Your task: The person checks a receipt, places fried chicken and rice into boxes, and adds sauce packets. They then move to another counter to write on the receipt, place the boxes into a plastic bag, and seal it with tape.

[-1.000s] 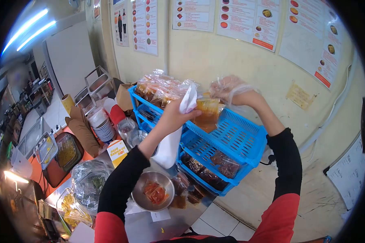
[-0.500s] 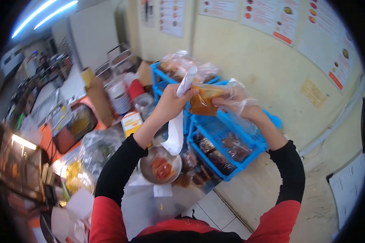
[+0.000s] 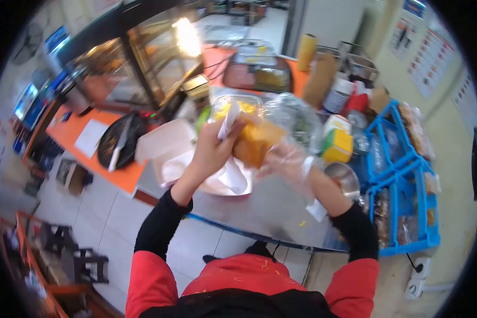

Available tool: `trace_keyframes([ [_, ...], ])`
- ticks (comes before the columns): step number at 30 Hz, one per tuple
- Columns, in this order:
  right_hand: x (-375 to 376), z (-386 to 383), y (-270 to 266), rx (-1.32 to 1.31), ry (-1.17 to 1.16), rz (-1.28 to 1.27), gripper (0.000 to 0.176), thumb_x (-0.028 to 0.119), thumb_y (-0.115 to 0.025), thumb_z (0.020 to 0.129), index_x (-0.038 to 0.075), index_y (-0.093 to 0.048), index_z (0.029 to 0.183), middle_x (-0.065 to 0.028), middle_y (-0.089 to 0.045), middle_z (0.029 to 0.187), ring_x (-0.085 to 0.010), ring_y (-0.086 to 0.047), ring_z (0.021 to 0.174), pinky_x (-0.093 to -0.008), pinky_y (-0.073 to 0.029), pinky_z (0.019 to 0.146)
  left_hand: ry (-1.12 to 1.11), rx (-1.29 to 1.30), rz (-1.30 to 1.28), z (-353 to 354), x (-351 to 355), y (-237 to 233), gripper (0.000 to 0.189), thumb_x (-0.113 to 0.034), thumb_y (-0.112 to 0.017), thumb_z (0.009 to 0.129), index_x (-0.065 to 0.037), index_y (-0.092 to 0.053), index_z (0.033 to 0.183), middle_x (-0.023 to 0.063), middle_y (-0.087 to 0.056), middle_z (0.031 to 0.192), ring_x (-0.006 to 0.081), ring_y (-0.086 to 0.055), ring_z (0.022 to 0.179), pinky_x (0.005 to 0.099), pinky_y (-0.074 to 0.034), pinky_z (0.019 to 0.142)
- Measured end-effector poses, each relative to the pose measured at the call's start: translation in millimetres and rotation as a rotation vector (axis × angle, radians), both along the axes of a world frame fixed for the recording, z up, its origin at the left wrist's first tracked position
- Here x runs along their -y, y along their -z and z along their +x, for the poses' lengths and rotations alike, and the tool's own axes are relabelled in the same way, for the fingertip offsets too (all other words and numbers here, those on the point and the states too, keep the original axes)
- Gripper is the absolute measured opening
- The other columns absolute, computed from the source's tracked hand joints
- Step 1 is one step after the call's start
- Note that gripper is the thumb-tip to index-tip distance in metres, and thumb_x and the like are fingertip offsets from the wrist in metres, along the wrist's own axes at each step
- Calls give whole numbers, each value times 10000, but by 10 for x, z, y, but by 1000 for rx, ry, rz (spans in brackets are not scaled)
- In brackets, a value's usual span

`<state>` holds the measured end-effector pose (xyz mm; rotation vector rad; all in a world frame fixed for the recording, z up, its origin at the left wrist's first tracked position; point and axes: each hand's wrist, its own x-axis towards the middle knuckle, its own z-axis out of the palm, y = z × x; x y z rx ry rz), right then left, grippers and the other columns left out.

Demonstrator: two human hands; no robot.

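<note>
My left hand [image 3: 209, 153] is closed round a rolled strip of white paper [image 3: 229, 121], its thumb against a small clear bag of orange-brown sauce [image 3: 252, 146]. The paper's lower end curls down below the hand. My right hand [image 3: 283, 161], in a clear plastic glove, pinches the bag's right side; its fingertips are partly blurred. Beneath my hands, an open white takeaway box [image 3: 167, 139] lies on the metal table, its inside partly covered by my left hand and the paper. Behind the bag stands a clear tub of yellow food [image 3: 220, 110].
At right are a metal bowl [image 3: 347, 177], a yellow-and-white carton [image 3: 338, 146] and blue crates [image 3: 403, 177] with packets. Plastic-wrapped greens [image 3: 294, 117] sit behind my right hand. Left are a black pan [image 3: 108, 153] with a knife and a lit glass display case [image 3: 143, 69].
My view has swung left, from the wall and crates to the metal table. Both hands have come with the sauce bag and paper from over the crates to above the takeaway box.
</note>
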<state>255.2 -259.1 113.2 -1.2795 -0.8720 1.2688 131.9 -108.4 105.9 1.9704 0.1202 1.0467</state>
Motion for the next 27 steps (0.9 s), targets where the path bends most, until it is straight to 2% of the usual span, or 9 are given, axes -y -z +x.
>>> trace_keyframes([
  [3, -325, -875, 772, -482, -124, 77, 407, 87, -500, 880, 79, -414, 1277, -77, -544, 1152, -201, -580, 986, -361, -518, 797, -172, -184, 0, -1042, -157, 497, 161, -136, -533, 878, -5, -604, 937, 149, -538, 627, 178, -536, 518, 294, -401, 509],
  [5, -502, -1452, 1257, -29, -247, 80, 322, 113, -515, 884, 22, -494, 1192, -108, -575, 1088, -230, -599, 954, -377, -526, 778, -266, -132, 17, -1601, -209, 988, 160, -118, -515, 881, -20, -611, 963, 133, -546, 626, 226, -571, 531, 284, -418, 520],
  [7, -563, -1990, 1934, -377, -159, 34, 283, 116, -449, 916, 50, -523, 1181, -83, -576, 1064, -214, -613, 918, -370, -548, 699, -281, -210, -154, -2073, -123, 1142, 181, -135, -495, 901, -14, -614, 965, 113, -586, 700, 187, -575, 602, 261, -427, 574],
  [13, -762, -2291, 1818, -266, 146, -299, 246, 97, -438, 908, 48, -573, 1107, -92, -590, 1033, -226, -609, 895, -372, -535, 722, -336, 67, -437, -2493, -234, 1584, 254, -186, -455, 935, 15, -610, 917, 75, -600, 873, 131, -541, 769, 238, -408, 673],
  [14, -741, -2020, 2314, 177, 161, -212, 224, 96, -461, 888, 53, -590, 1066, -103, -595, 1029, -242, -609, 885, -363, -517, 741, -394, 77, -429, -2503, -362, 1610, 224, -161, -469, 927, 11, -610, 909, 77, -596, 836, 134, -542, 733, 238, -409, 644],
  [16, -792, -1618, 2323, 577, 351, 184, 157, 119, -509, 843, 60, -620, 936, -119, -602, 995, -276, -595, 872, -342, -459, 789, -430, -52, -297, -2468, -681, 1469, 188, -130, -476, 917, 4, -607, 920, 79, -595, 799, 132, -540, 704, 244, -411, 627],
  [18, -739, -1225, 2176, 763, 420, -133, 137, 87, -467, 883, 73, -555, 987, -70, -584, 987, -198, -549, 973, -320, -429, 852, -413, -171, -218, -2385, -1068, 1487, 137, -91, -506, 886, -11, -604, 938, 110, -586, 729, 164, -538, 631, 264, -416, 593],
  [23, -1004, -894, 2581, 1009, 436, -385, 190, 116, -458, 870, 106, -506, 1053, -127, -578, 889, -298, -564, 893, -372, -432, 790, -184, -331, -141, -1902, -1826, 1992, 207, -71, -578, 797, -34, -595, 1000, 195, -599, 801, 320, -595, 690, 339, -455, 611],
  [27, -1230, -1130, 2310, 1301, 748, -311, 309, 33, -495, 789, 70, -495, 1096, -111, -556, 983, -304, -537, 947, -378, -391, 897, -270, -414, -63, -1663, -2171, 2158, 304, -58, -591, 755, -54, -580, 1058, 206, -605, 843, 377, -590, 771, 400, -474, 647],
])
